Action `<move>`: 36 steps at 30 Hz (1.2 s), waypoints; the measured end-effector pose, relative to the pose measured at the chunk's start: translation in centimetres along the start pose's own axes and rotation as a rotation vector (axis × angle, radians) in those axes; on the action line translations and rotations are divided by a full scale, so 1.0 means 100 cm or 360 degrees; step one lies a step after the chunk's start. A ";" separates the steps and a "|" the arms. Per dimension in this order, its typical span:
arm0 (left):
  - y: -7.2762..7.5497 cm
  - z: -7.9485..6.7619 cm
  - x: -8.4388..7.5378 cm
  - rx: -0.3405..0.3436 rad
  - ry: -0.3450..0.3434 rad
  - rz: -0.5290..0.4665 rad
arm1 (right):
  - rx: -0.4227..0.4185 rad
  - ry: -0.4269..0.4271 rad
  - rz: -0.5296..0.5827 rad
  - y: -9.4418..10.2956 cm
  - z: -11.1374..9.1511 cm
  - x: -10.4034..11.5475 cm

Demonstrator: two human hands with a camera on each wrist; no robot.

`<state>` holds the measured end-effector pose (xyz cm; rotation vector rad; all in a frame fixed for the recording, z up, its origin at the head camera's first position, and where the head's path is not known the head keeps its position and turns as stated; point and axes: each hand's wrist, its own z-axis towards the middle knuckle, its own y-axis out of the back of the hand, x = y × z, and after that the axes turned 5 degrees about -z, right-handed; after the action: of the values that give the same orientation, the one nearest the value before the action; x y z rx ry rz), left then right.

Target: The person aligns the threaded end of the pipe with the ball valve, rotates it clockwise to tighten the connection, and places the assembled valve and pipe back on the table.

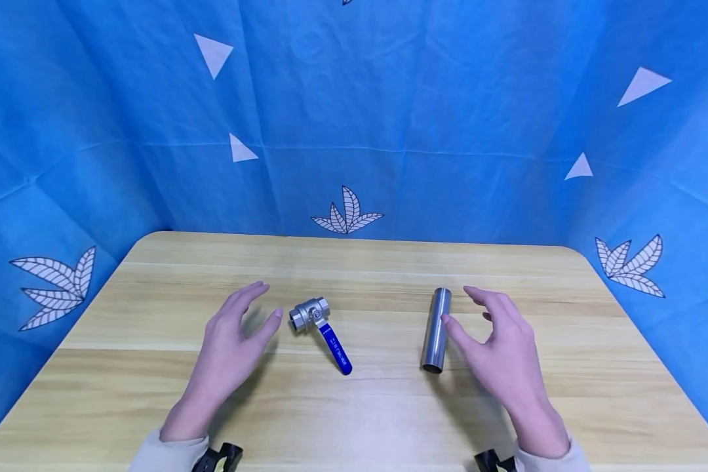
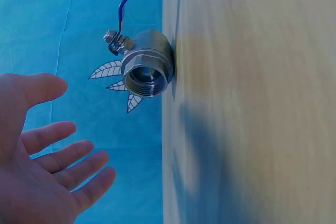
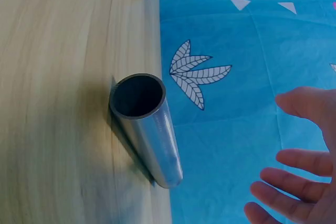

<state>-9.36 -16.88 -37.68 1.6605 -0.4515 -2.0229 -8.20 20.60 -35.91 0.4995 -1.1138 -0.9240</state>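
A steel ball valve (image 1: pixel 309 313) with a blue lever handle (image 1: pixel 335 349) lies left of the table's middle. Its threaded bore faces the camera in the left wrist view, where the valve body (image 2: pixel 149 64) is large. My left hand (image 1: pixel 230 351) hovers to the left of the valve, fingers spread and nothing held. A shiny metal tube (image 1: pixel 437 331) lies lengthwise on the right half; the right wrist view looks into its hollow end (image 3: pixel 139 96). Beside the tube on its right is my right hand (image 1: pixel 501 347), thumb tip close to it, fingers loosely bent around empty air.
The pale wooden table (image 1: pixel 377 426) has rounded far corners. Behind it and along both sides hangs a blue cloth (image 1: pixel 342 98) printed with white leaves and triangles. Black straps with small mounts (image 1: pixel 221 455) sit at both wrists, below light sleeves.
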 end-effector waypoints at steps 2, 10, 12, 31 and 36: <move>-0.001 0.000 0.000 0.0012 -0.0002 -0.0005 | 0.0011 -0.0083 0.0035 -0.001 0.001 -0.001; -0.009 -0.001 0.005 0.0186 0.0181 -0.0149 | 0.0212 -0.0576 0.0263 -0.013 0.004 -0.015; -0.014 -0.001 0.008 0.0247 0.0262 -0.0259 | 0.0283 -0.0635 0.0265 -0.018 0.003 -0.020; -0.039 0.006 0.022 0.0389 0.0362 -0.0422 | 0.0478 -0.0734 0.0285 -0.046 -0.002 -0.035; -0.039 0.006 0.019 0.0380 0.0384 -0.0391 | 0.0433 -0.0683 0.0221 -0.050 -0.001 -0.033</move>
<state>-10.85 -14.76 -41.20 2.1696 -0.4341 -1.9596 -10.48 20.62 -41.42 0.4470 -1.6578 -0.7794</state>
